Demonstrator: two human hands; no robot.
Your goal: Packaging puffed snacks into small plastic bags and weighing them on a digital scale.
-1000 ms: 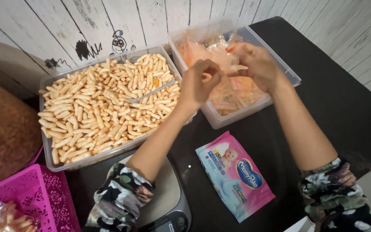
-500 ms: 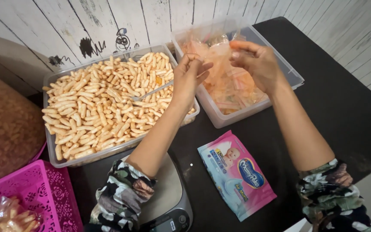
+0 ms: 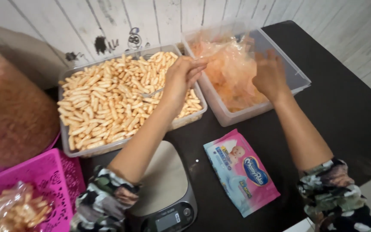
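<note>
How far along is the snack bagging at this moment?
Done: one filled bag of snack sticks lies in the pink basket. In hand: the left hand and right hand hold a thin clear plastic bag over the bin of bags; it looks empty. Left: the tub of snack sticks is nearly full, the spoon lies in it, and the scale is bare.

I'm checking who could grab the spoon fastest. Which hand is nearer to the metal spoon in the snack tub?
Left. The left hand is just above the spoon; the right hand is over the other tub.
</note>
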